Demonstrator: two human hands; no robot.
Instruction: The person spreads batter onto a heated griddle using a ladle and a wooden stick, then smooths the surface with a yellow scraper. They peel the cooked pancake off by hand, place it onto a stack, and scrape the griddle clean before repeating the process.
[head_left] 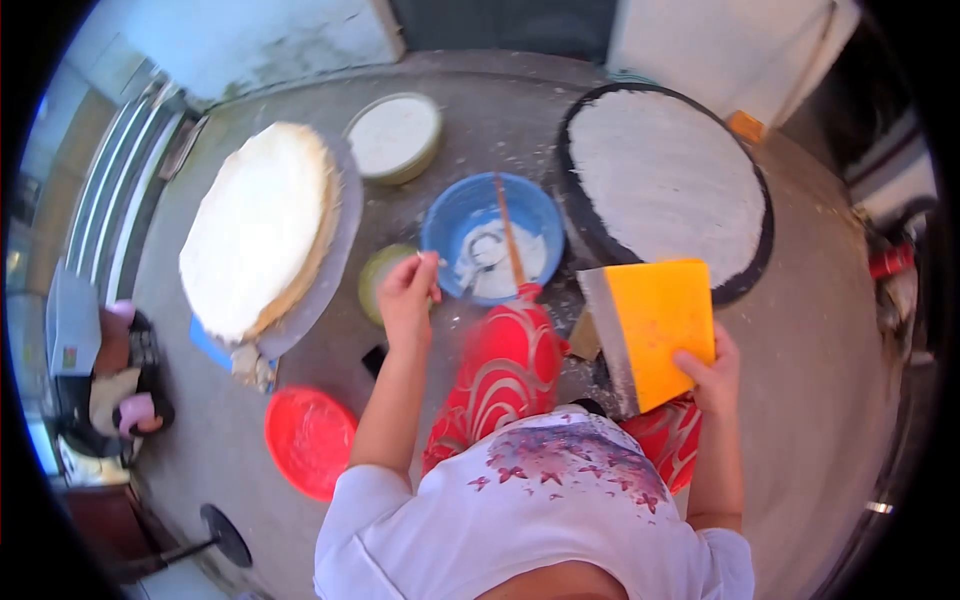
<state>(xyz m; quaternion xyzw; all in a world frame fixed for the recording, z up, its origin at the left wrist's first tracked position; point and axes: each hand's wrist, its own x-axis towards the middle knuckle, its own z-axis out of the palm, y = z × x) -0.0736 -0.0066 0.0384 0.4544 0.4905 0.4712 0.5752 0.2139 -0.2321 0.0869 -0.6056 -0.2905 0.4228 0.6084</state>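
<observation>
My right hand [712, 368] grips a wide yellow scraper [662, 325] by its right edge, thumb on its face; a greyish, smeared strip runs along its left side. The scraper is up near the rim of a black round griddle [575, 205], which carries a thin white layer [665, 175]. My left hand [408, 290] is raised with thumb and fingertips pinched together; what they hold, if anything, is too small to make out. Just right of it stands a blue basin [437, 225] with white paste [480, 260] and a wooden stick [508, 230] leaning in it.
On the left, a thick stack of round white sheets [255, 225] rests on a round, pale base. A bowl of white liquid [395, 137] stands at the back, a greenish bowl [372, 285] behind my left hand. A red basin [308, 440] lies on the concrete floor. Metal steps [125, 185] are far left.
</observation>
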